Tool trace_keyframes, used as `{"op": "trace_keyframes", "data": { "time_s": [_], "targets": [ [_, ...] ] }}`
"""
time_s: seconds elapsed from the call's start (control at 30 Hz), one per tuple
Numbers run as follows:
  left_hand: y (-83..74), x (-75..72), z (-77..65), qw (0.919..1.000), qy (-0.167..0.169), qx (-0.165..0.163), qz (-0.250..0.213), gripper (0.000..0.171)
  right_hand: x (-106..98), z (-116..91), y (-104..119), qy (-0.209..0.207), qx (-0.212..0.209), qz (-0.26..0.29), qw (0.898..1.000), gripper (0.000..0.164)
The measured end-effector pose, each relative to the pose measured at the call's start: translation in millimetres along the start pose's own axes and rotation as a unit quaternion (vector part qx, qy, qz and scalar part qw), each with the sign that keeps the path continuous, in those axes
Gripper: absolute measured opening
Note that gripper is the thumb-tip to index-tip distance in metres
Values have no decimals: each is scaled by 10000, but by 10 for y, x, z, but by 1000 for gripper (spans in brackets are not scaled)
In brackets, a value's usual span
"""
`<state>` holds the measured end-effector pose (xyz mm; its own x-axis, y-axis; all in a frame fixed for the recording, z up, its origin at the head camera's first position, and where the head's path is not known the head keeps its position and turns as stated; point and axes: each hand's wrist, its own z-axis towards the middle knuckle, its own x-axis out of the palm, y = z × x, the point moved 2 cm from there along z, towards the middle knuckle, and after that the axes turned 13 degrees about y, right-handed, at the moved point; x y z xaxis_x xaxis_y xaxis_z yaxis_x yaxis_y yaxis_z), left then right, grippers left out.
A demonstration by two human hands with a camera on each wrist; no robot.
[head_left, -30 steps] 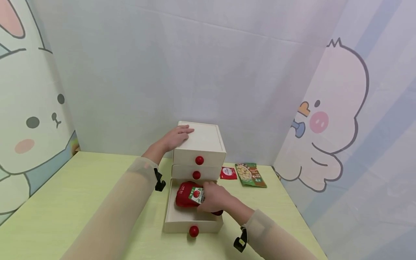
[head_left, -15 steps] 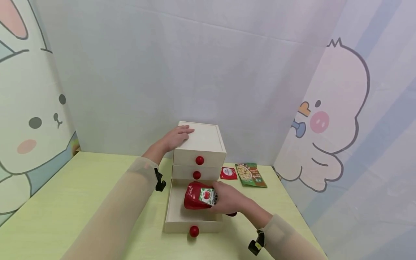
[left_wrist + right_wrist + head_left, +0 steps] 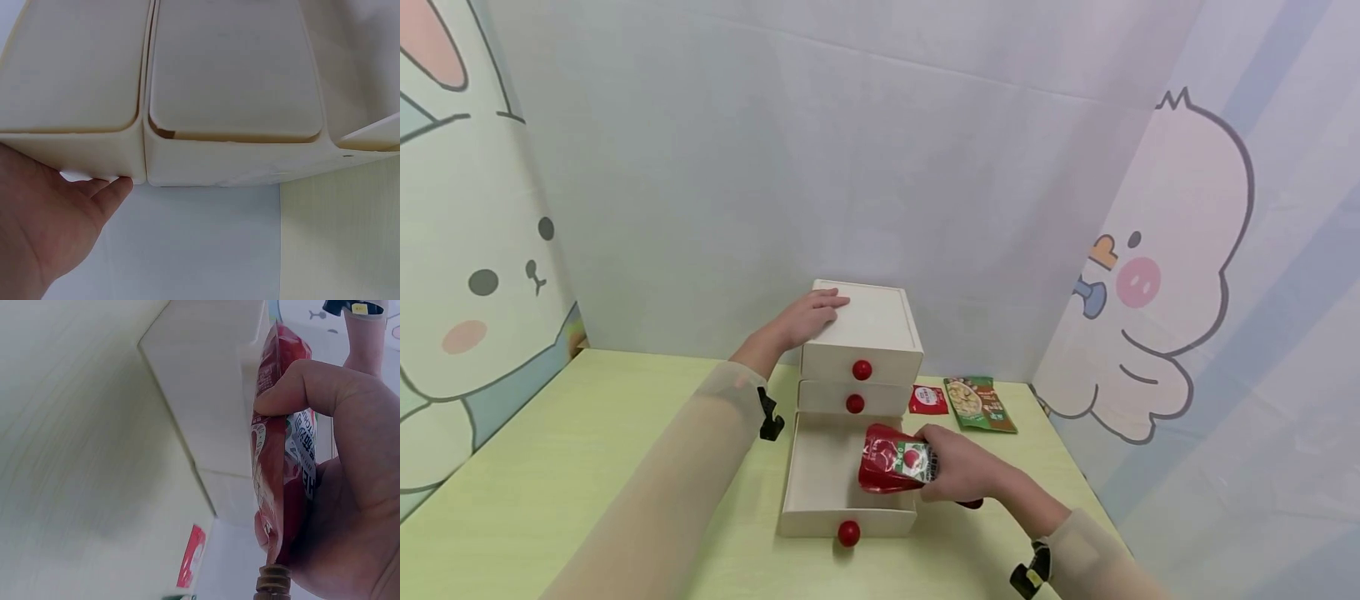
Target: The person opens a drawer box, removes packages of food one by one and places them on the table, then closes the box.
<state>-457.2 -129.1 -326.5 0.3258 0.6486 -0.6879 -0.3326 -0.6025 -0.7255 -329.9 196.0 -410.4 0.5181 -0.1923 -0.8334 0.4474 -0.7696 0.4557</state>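
My right hand [image 3: 966, 467] grips a red ketchup pouch [image 3: 883, 462] with a tomato on its label. In the right wrist view the thumb and fingers wrap round the pouch [image 3: 265, 469], and its brown screw cap [image 3: 273, 581] shows at the bottom. The pouch hangs above the right side of the pulled-out bottom drawer [image 3: 820, 475]. My left hand [image 3: 805, 321] rests on the top left edge of the white drawer cabinet [image 3: 872, 321], fingers lying on its top; in the left wrist view the thumb is near the cabinet's side.
Red round knobs mark the drawers, including the bottom knob [image 3: 848, 533]. Right of the cabinet lie a small red sachet [image 3: 928, 400] and a green-brown food packet [image 3: 981, 405] on the pale table [image 3: 647, 417]. Printed curtains [image 3: 850, 167] stand behind.
My right hand has lifted the ketchup pouch from inside the bottom drawer and carried it rightward, toward the drawer's right edge. My left hand has stayed on the cabinet.
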Motion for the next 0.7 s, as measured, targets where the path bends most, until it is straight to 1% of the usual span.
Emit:
{"op": "trace_keyframes", "data": {
  "time_s": [0.13, 0.37, 0.57, 0.7],
  "targets": [
    [9, 0, 12, 10000, 8, -9, 32, 56, -23, -78, -149, -40, 153, 143, 9998, 72],
    [34, 3, 43, 9999, 18, 12, 128, 57, -63, -158, -474, -232, 716, 381, 9964, 73],
    [33, 8, 40, 10000, -4, -1, 88, 57, -115, -158, -720, -420, 1179, 471, 9910, 84],
    [29, 6, 34, 10000, 4, -11, 83, 57, -146, -132, -890, -509, 1385, 487, 9879, 88]
  ]
}}
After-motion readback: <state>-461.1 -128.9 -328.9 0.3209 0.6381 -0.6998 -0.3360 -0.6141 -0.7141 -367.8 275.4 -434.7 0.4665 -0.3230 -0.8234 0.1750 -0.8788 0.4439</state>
